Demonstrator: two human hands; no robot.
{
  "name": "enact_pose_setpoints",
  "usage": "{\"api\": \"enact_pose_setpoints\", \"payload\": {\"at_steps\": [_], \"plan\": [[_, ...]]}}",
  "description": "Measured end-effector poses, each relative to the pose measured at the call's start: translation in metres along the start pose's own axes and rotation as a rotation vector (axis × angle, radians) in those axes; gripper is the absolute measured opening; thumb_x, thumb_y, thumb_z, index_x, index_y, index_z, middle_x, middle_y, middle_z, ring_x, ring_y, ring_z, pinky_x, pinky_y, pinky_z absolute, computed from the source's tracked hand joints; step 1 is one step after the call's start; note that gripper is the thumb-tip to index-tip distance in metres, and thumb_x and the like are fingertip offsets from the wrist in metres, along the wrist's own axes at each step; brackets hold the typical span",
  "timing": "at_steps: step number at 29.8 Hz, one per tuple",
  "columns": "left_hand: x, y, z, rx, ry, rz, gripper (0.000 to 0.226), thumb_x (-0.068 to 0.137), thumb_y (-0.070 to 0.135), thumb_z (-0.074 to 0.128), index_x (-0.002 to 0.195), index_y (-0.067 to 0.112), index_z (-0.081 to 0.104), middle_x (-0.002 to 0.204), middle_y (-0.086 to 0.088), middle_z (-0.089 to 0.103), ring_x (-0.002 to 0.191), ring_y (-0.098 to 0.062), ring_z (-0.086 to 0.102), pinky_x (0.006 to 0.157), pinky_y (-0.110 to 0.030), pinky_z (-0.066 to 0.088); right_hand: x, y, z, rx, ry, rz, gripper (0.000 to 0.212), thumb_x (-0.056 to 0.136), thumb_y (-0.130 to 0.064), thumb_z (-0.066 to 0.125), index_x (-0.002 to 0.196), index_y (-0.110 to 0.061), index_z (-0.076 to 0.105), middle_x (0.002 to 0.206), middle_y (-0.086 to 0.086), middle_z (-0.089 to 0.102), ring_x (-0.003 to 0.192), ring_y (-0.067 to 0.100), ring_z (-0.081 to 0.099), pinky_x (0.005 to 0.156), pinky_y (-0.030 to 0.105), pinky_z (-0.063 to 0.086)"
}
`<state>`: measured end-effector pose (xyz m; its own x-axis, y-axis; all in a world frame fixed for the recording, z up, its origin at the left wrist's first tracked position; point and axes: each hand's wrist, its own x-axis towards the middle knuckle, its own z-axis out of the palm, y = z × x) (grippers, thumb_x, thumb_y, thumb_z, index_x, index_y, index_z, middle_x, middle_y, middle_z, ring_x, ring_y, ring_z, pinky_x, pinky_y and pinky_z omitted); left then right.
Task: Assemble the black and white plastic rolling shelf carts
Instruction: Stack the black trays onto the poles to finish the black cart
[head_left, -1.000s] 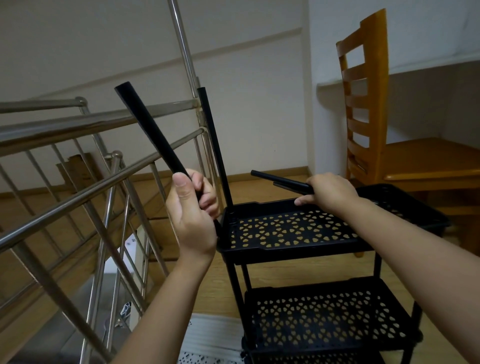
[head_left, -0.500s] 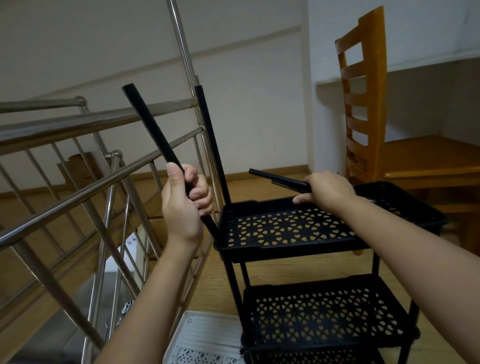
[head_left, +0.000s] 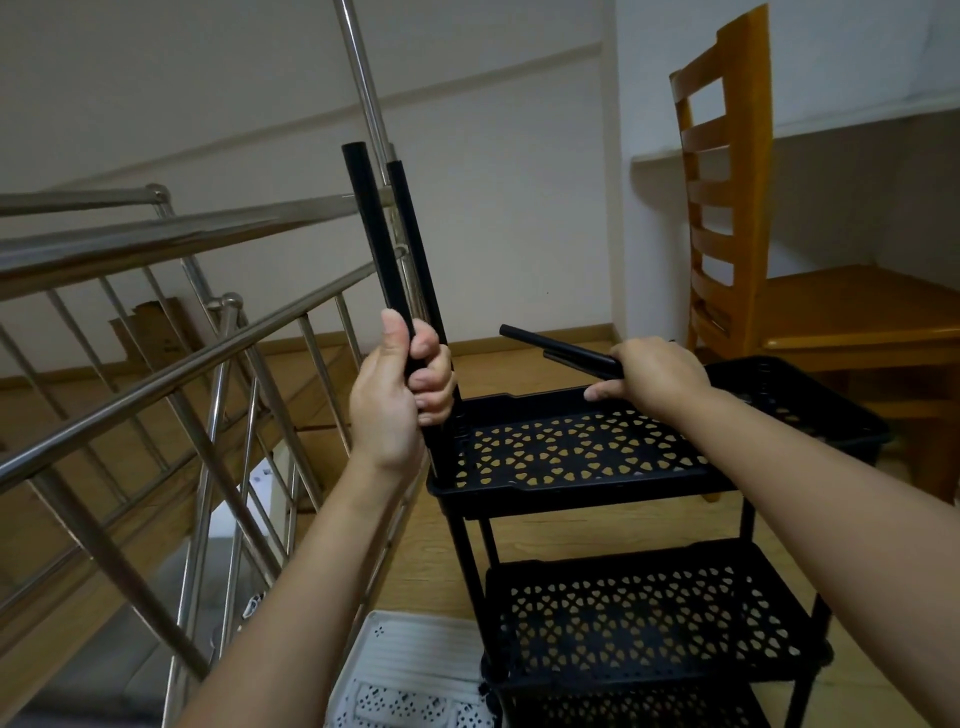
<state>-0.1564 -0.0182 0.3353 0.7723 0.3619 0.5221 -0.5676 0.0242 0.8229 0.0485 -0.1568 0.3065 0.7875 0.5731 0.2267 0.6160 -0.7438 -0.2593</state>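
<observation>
Swung upright from its earlier lean toward the railing, the black pole (head_left: 379, 234) in the left hand (head_left: 395, 395) stood almost parallel to the seated pole (head_left: 415, 249) at the far-left corner of the shelf. Nearest, a white perforated tray (head_left: 415, 670) lay on the floor beside the black cart (head_left: 644, 558). Higher up, the left hand's fingers wrapped tightly round the pole just above the near-left corner of the top shelf (head_left: 571, 491). The pole's lower end was hidden behind the hand, so whether it had entered its socket could not be told. The right hand (head_left: 654, 374) curled round two spare poles (head_left: 561, 351) by the top shelf's back rim. To seat the pole well, it probably needed holding plumb over the socket and pressing straight down without twisting. The right hand could brace the shelf so the light cart neither tipped nor rolled. Beyond stood the steel railing (head_left: 156, 387) and a wooden chair (head_left: 756, 156).
</observation>
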Motion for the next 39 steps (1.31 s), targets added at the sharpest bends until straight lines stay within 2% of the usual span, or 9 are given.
{"api": "enact_pose_setpoints", "payload": {"at_steps": [4,10,14,23,27,29,31,35,39], "plan": [[-0.024,-0.017,0.030,0.689,0.459,0.174,0.032,0.102,0.034,0.030,0.082,0.017,0.047,0.065,0.007,0.041,0.054,-0.002,0.040,0.051,-0.018,0.034,0.000,0.000,0.000,0.009,-0.010,0.017,0.054,0.079,-0.057,0.065,0.113,-0.014,0.061,0.098,0.005,0.065,0.092,0.023,0.062,0.070,0.033,0.050],[-0.022,-0.018,0.054,0.660,0.660,0.149,0.047,0.095,0.044,0.047,0.057,0.017,0.037,0.050,0.006,0.034,0.044,-0.004,0.032,0.044,-0.015,0.031,-0.006,0.004,-0.004,0.014,0.006,-0.006,0.055,0.079,-0.056,0.064,0.114,-0.014,0.060,0.087,0.000,0.056,0.093,0.023,0.060,0.066,0.031,0.045],[-0.023,-0.016,0.045,0.640,0.583,0.127,0.052,0.091,0.050,0.048,0.062,0.007,0.047,0.055,-0.010,0.040,0.051,-0.020,0.039,0.051,-0.029,0.035,-0.006,0.005,-0.003,0.009,-0.006,-0.010,0.052,0.079,-0.056,0.064,0.111,-0.015,0.061,0.087,0.002,0.058,0.092,0.024,0.061,0.066,0.032,0.044],[-0.027,-0.010,0.019,0.203,0.177,-0.032,0.047,0.089,0.053,0.043,0.056,0.019,0.039,0.045,0.009,0.029,0.038,-0.008,0.024,0.037,-0.017,0.019,-0.008,0.007,-0.003,0.020,-0.002,-0.025,0.050,0.080,-0.055,0.064,0.110,-0.014,0.060,0.079,-0.001,0.054,0.079,0.019,0.053,0.063,0.030,0.042],[-0.018,-0.012,-0.002,-0.128,-0.116,-0.143,0.049,0.081,0.057,0.060,0.051,0.025,0.039,0.042,0.012,0.028,0.034,-0.004,0.019,0.036,-0.012,0.015,-0.011,0.007,-0.003,0.020,0.022,-0.045,0.053,0.080,-0.055,0.064,0.114,-0.014,0.061,0.087,0.001,0.058,0.085,0.021,0.057,0.066,0.030,0.044],[-0.015,-0.009,-0.005,-0.160,-0.142,-0.171,0.048,0.081,0.057,0.061,0.051,0.025,0.039,0.041,0.013,0.031,0.033,-0.003,0.023,0.034,-0.013,0.017,-0.013,0.007,-0.003,0.004,0.037,-0.039,0.055,0.080,-0.055,0.064,0.116,-0.014,0.060,0.092,0.004,0.061,0.092,0.024,0.060,0.067,0.031,0.044],[-0.016,-0.008,0.000,-0.017,-0.014,-0.148,0.046,0.089,0.052,0.049,0.055,0.023,0.040,0.044,0.011,0.032,0.036,-0.004,0.027,0.035,-0.016,0.020,-0.014,0.006,-0.003,-0.005,0.035,-0.011,0.055,0.081,-0.055,0.063,0.116,-0.013,0.059,0.088,0.003,0.057,0.093,0.025,0.059,0.066,0.031,0.043],[-0.036,-0.034,0.029,0.668,0.488,-0.036,0.034,0.094,0.044,0.046,0.075,0.015,0.051,0.065,0.004,0.051,0.054,-0.004,0.048,0.054,-0.017,0.040,-0.011,0.003,-0.003,0.008,0.011,0.081,0.049,0.081,-0.053,0.064,0.105,-0.011,0.060,0.070,-0.001,0.047,0.077,0.021,0.050,0.062,0.031,0.038],[-0.029,-0.042,0.042,0.692,0.642,0.037,0.047,0.094,0.041,0.051,0.054,0.017,0.042,0.048,0.006,0.040,0.040,-0.001,0.038,0.044,-0.011,0.032,-0.008,0.008,-0.002,-0.002,0.014,0.111,0.048,0.080,-0.054,0.064,0.099,-0.011,0.059,0.070,0.000,0.048,0.076,0.022,0.052,0.060,0.032,0.038]]}}
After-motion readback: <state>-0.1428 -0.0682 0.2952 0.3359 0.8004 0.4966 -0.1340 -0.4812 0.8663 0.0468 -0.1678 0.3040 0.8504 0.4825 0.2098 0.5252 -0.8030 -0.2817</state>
